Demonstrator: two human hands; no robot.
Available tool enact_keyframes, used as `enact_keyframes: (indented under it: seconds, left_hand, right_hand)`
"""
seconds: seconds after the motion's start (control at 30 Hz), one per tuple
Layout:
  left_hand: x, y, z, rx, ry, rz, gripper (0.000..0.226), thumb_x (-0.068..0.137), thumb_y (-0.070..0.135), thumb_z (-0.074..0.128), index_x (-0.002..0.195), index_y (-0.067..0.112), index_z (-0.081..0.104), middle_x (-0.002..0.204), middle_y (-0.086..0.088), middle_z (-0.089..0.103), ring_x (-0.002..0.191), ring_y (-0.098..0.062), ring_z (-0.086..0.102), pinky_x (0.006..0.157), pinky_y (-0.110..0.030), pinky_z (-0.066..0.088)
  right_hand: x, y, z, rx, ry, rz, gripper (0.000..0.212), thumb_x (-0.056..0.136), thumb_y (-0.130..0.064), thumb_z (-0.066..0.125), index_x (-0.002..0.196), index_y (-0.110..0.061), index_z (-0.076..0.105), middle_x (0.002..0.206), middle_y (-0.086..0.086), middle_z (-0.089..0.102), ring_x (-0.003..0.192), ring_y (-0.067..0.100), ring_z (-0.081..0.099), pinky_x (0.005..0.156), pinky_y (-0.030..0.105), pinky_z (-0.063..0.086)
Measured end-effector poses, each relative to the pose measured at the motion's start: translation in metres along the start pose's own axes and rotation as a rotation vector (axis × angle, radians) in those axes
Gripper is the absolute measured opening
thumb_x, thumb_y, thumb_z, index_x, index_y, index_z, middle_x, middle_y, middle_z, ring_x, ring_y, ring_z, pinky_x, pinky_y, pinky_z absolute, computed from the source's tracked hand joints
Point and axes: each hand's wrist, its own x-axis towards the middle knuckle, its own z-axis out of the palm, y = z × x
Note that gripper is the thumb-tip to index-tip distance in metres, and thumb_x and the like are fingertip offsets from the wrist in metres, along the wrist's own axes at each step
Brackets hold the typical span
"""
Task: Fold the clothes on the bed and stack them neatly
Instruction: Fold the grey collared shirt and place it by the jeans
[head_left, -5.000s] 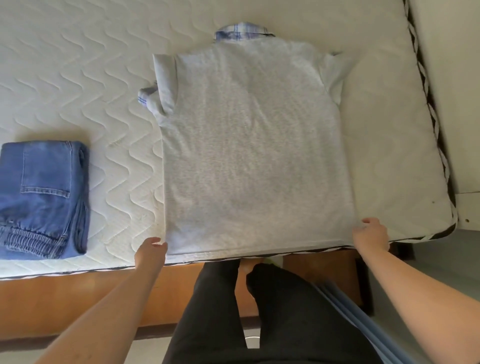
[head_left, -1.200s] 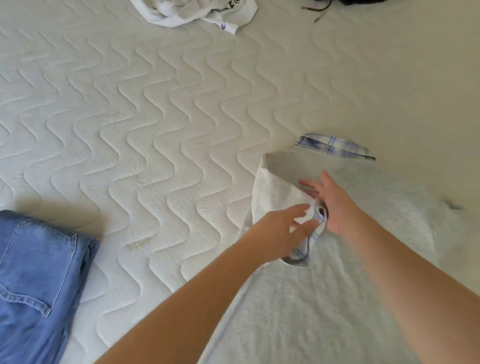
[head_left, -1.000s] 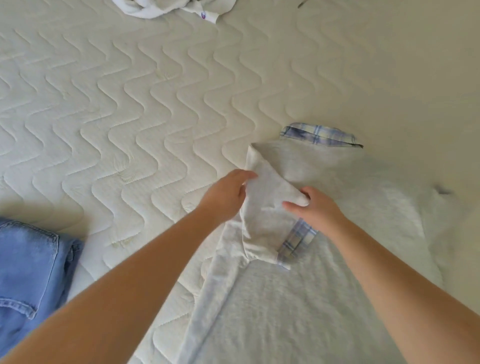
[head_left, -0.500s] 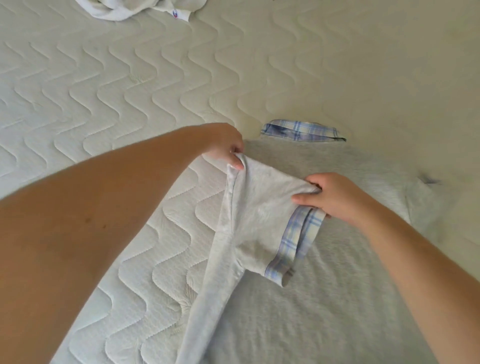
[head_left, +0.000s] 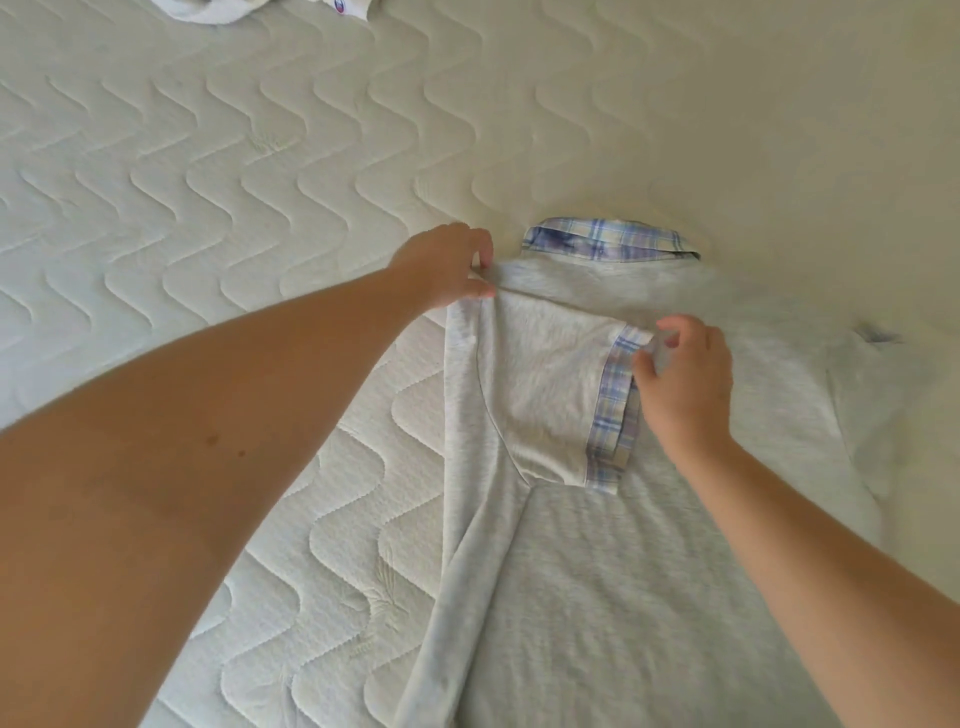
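A light grey polo shirt (head_left: 649, 582) lies back-up on the white quilted mattress (head_left: 234, 171), its blue plaid collar (head_left: 608, 240) at the far end. Its left sleeve (head_left: 545, 395), with a plaid cuff (head_left: 613, 415), is folded inward over the back. My left hand (head_left: 452, 265) pinches the shirt's left shoulder corner. My right hand (head_left: 685, 384) holds the top of the plaid cuff between thumb and fingers. The shirt's left side edge is folded in along the body. The right sleeve (head_left: 878, 395) lies flat at the right.
A crumpled white garment (head_left: 249, 8) lies at the top edge of the view, far up the mattress. Bare quilted mattress spreads to the left of the shirt and beyond its collar.
Both hands have drawn the left sleeve flat over the shirt's back. My left hand moved up to the shoulder corner and my right hand slid to the cuff. The jeans left the view.
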Motion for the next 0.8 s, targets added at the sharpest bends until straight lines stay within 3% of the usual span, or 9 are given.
enact_keyframes:
  seconds: [0.07, 0.13, 0.23, 0.3, 0.43, 0.53, 0.6, 0.7, 0.8]
  left_hand:
    - [-0.016, 0.002, 0.008, -0.06, 0.112, -0.011, 0.041, 0.086, 0.038, 0.072, 0.12, 0.023, 0.055, 0.122, -0.002, 0.049, 0.09, -0.019, 0.057, 0.079, -0.033, 0.049]
    - [-0.037, 0.004, 0.02, -0.133, 0.225, -0.062, 0.046, 0.088, 0.034, 0.071, 0.128, 0.022, 0.052, 0.131, -0.004, 0.044, 0.09, -0.016, 0.054, 0.081, -0.032, 0.05]
    - [-0.077, 0.007, 0.044, -0.295, 0.32, -0.219, 0.044, 0.091, 0.035, 0.067, 0.128, 0.022, 0.048, 0.125, -0.001, 0.046, 0.094, -0.013, 0.055, 0.075, -0.028, 0.048]
    - [-0.108, 0.011, 0.065, -0.39, 0.318, -0.344, 0.041, 0.092, 0.042, 0.064, 0.124, 0.022, 0.049, 0.113, 0.004, 0.051, 0.089, -0.01, 0.055, 0.067, -0.024, 0.043]
    - [-0.184, 0.022, 0.108, -0.531, 0.154, -0.558, 0.03, 0.094, 0.057, 0.047, 0.101, 0.029, 0.055, 0.088, 0.009, 0.066, 0.075, -0.011, 0.066, 0.059, -0.03, 0.051]
    - [-0.244, 0.033, 0.144, -0.592, 0.018, -0.612, 0.033, 0.097, 0.052, 0.037, 0.093, 0.028, 0.059, 0.082, 0.006, 0.071, 0.073, -0.016, 0.069, 0.072, -0.042, 0.059]
    - [-0.279, 0.041, 0.166, -0.645, -0.064, -0.644, 0.033, 0.1, 0.044, 0.036, 0.09, 0.024, 0.061, 0.082, 0.003, 0.071, 0.076, -0.019, 0.069, 0.078, -0.045, 0.058]
    - [-0.319, 0.053, 0.189, -0.646, -0.212, -0.682, 0.034, 0.1, 0.04, 0.036, 0.095, 0.02, 0.062, 0.093, -0.002, 0.071, 0.088, -0.026, 0.068, 0.086, -0.046, 0.055]
    - [-0.349, 0.064, 0.201, -0.458, -0.296, -0.61, 0.048, 0.096, 0.062, 0.033, 0.113, 0.024, 0.057, 0.105, 0.001, 0.067, 0.098, -0.025, 0.063, 0.086, -0.04, 0.049]
  right_hand:
    - [-0.036, -0.01, 0.002, 0.078, 0.013, 0.012, 0.011, 0.092, -0.025, 0.062, 0.099, -0.018, 0.057, 0.087, -0.003, 0.059, 0.078, 0.014, 0.056, 0.07, 0.031, 0.043]
    - [-0.081, -0.019, 0.013, 0.103, -0.206, 0.098, 0.019, 0.095, -0.041, 0.055, 0.085, -0.024, 0.056, 0.071, -0.013, 0.058, 0.065, 0.002, 0.056, 0.056, 0.019, 0.037]
    - [-0.145, -0.024, 0.04, 0.07, -0.555, 0.236, 0.039, 0.094, -0.054, 0.051, 0.081, -0.019, 0.063, 0.071, -0.008, 0.066, 0.07, 0.01, 0.066, 0.062, 0.024, 0.05]
    - [-0.177, -0.028, 0.056, 0.098, -0.634, 0.323, 0.042, 0.09, -0.057, 0.057, 0.087, -0.015, 0.062, 0.076, -0.004, 0.067, 0.075, 0.015, 0.066, 0.069, 0.03, 0.053]
    - [-0.198, -0.034, 0.073, 0.082, -0.592, 0.342, 0.041, 0.087, -0.054, 0.06, 0.088, -0.013, 0.056, 0.082, -0.001, 0.063, 0.078, 0.019, 0.063, 0.063, 0.029, 0.044]
    - [-0.192, -0.03, 0.076, 0.084, -0.608, 0.291, 0.033, 0.092, -0.041, 0.056, 0.079, -0.01, 0.055, 0.072, 0.002, 0.058, 0.072, 0.022, 0.059, 0.056, 0.027, 0.038]
    - [-0.191, -0.025, 0.075, 0.259, -0.621, 0.36, 0.032, 0.095, -0.036, 0.056, 0.082, -0.006, 0.056, 0.074, 0.005, 0.059, 0.071, 0.021, 0.061, 0.054, 0.028, 0.049]
    - [-0.198, -0.018, 0.068, 0.491, -0.597, 0.493, 0.027, 0.097, -0.035, 0.057, 0.083, -0.011, 0.056, 0.085, 0.013, 0.064, 0.075, 0.026, 0.068, 0.069, 0.044, 0.061]
    - [-0.206, -0.011, 0.062, 0.498, -0.597, 0.456, 0.024, 0.094, -0.038, 0.062, 0.083, -0.016, 0.058, 0.086, 0.011, 0.066, 0.08, 0.03, 0.069, 0.076, 0.048, 0.06]
